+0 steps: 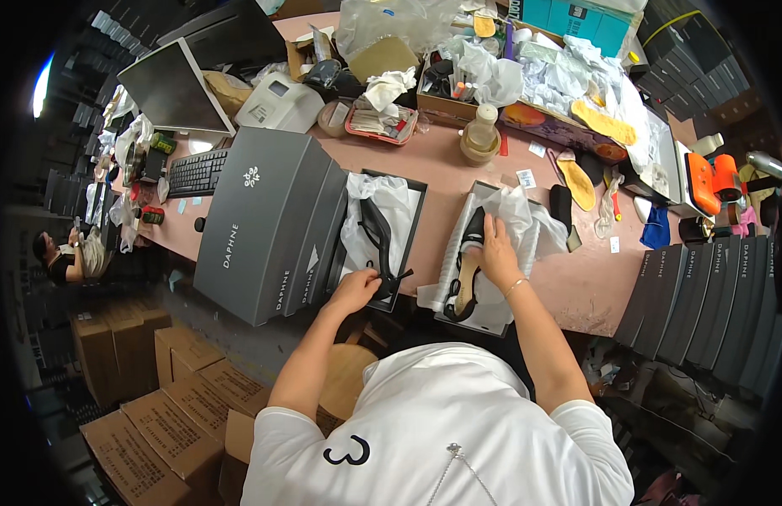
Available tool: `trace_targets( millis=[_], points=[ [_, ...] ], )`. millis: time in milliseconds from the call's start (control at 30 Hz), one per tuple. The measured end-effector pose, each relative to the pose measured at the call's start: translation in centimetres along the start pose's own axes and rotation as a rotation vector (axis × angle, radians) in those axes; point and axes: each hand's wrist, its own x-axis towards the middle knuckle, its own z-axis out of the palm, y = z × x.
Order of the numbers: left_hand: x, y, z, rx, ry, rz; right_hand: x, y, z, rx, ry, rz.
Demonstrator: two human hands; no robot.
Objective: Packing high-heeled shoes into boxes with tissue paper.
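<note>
Head view: black strappy shoe [465, 285], tan insole [467, 270], beside crumpled white tissue [517, 209].

Touched the near end of a black strappy shoe [377, 232] with the left hand [355, 290] in a paper-lined grey box [419, 212]; laid the right hand [498, 253] on a pale-insoled shoe [466, 288] in a second open box [494, 320]; had large grey boxes [260, 215] to the left on a pink table [589, 274].

bare forearms [549, 346] angled forward, apart; left hand [355, 290] curled, right hand [498, 256] flatter, extended forward
</note>
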Motion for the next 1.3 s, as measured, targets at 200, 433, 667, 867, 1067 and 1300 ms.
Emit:
trace_targets(
  millis=[200,433,667,867,1067,1300],
  points=[
    [1.7,3.4,0.4,-0.774,-0.237,0.129,-3.9,-0.6,-4.2,-0.409,-0.177,-0.586],
    [3.4,2.4,2.8,0.506,0.062,0.707,-4.6,-1.8,-3.2,-0.524,-0.159,-0.473],
    [8.5,4.0,2.8,0.426,0.114,0.672,-2.9,-0.5,-0.9,-0.479,-0.199,-0.703],
    [6.3,8.8,-3.1,0.035,0.175,0.578,-2.1,-0.2,-5.7,-0.091,-0.234,-0.493],
    [0.7,13.9,-7.2,-0.869,-0.551,0.25,-2.5,-6.3,-17.4,0.629,-0.461,0.037],
    [-1.3,14.0,-3.9,-1.056,-0.783,0.21,-5.4,-6.9,-13.1,1.193,-0.747,-0.078]
  ],
)
